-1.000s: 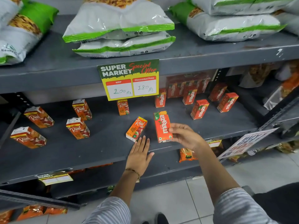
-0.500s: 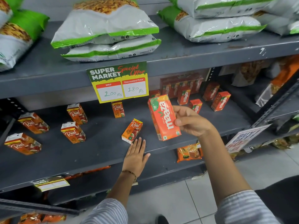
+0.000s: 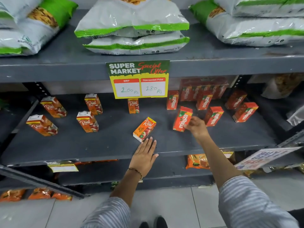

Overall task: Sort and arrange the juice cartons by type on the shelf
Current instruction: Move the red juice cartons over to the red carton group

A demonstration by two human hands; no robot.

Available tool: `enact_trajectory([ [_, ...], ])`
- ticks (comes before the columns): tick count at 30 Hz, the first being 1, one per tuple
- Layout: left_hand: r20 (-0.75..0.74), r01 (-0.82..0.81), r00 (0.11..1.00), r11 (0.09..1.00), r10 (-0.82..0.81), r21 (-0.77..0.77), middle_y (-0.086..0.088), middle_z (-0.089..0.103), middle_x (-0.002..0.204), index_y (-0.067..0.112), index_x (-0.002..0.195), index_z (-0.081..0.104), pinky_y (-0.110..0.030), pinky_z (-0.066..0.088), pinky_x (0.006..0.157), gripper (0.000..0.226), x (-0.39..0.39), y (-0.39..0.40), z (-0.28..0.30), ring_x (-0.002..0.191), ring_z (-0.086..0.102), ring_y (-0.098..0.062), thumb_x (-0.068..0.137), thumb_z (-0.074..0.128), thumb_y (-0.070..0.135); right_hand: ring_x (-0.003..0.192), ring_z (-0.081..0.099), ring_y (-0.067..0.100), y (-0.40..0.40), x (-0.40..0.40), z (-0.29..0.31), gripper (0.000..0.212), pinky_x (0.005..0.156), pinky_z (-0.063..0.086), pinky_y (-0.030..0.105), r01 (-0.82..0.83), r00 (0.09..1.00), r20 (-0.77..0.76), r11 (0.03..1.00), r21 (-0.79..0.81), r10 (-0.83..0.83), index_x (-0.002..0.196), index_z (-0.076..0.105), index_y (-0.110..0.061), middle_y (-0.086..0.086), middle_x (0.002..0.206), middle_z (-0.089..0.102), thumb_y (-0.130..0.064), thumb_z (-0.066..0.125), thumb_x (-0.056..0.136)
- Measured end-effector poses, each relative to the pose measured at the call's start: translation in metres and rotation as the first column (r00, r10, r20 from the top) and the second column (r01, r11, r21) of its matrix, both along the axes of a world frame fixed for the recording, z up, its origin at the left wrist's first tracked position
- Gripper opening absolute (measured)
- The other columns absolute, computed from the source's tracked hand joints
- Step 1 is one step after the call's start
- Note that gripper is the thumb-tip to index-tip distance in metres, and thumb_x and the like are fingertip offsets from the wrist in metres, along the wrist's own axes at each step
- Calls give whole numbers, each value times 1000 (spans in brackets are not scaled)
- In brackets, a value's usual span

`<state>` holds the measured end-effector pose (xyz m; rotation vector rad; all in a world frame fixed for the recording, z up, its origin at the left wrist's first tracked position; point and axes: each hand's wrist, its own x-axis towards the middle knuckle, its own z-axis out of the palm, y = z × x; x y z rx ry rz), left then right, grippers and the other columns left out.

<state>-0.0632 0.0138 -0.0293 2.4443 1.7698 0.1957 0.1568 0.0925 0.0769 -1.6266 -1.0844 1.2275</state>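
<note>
Six Real cartons point(image 3: 144, 129), about seven Maaza cartons point(image 3: 182, 118)

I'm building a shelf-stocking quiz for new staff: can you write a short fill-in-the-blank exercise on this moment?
1. The right hand grips a carton branded ____.
2. The left hand rests flat on the shelf, its fingertips close to a carton branded ____.
3. The discounted price on the offer sign reads ____ Rs.

Missing words: Maaza; Real; 180

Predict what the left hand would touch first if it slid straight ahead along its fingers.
Probably the tilted Real carton just beyond the left hand; the fingertips look almost at its bottom corner.
</note>
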Motion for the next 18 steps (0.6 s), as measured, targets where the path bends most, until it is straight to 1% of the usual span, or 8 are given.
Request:
enact_trajectory([
  [2,13,-9,1000,1000,9,-14,-2,3,159,20,146,0,-27,-7,113,58,-1,0,-2,146,-1,-19,98,21,44,118,55,37,10,2,-10,37,94,42,34,16,999,33,1000,-8,-16,117,51,9,26,126,58,14,58,81],
  [4,15,-16,1000,1000,16,-22,-2,4,159,20,147,2,-27,-6,114,58,-1,0,-1,146,0,-18,98,22,45,116,57,36,16,3,-18,38,92,44,33,5,998,67,1000,-1,-5,117,51,9,25,124,60,14,59,80],
  [8,2,-17,1000,1000,17,7,-6,17,157,16,146,14,-33,0,114,59,2,-1,2,145,13,-24,96,24,46,112,59,35,20,6,-29,31,91,45,32,-62,987,150,998,26,58,112,55,5,23,118,64,12,58,82],
  [12,-12,-27,1000,1000,26,-12,-4,7,159,18,147,5,-28,-5,113,60,2,-1,0,146,2,-20,97,22,48,105,62,27,22,4,-31,35,91,44,31,-75,968,244,996,51,60,112,57,5,22,117,65,12,62,79],
  [14,4,-28,1000,999,28,-30,-3,6,159,19,147,4,-27,-6,113,60,1,-2,1,146,0,-19,97,22,47,101,62,23,18,1,-34,37,90,43,28,-4,959,282,999,45,-9,111,60,4,19,114,67,8,67,75],
  [16,19,-12,1000,999,13,-52,-4,8,158,17,147,7,-27,-5,114,59,-2,-7,5,146,2,-19,97,24,45,107,62,28,9,-5,-37,33,92,43,30,163,936,312,986,24,-163,110,63,0,19,115,67,1,68,77],
  [17,29,-3,1000,999,4,-46,-5,13,157,14,146,12,-28,-3,115,59,-6,-10,7,146,7,-20,97,27,44,109,61,32,3,-10,-38,30,95,44,34,255,914,322,967,16,-247,109,63,-1,20,117,65,-2,65,79],
  [18,38,12,999,1000,-11,-27,-7,21,155,12,145,19,-32,4,116,58,-11,-14,8,144,17,-22,97,33,42,109,60,35,-3,-17,-38,27,96,44,37,326,887,340,945,19,-313,108,63,-2,22,118,63,-6,62,81],
])
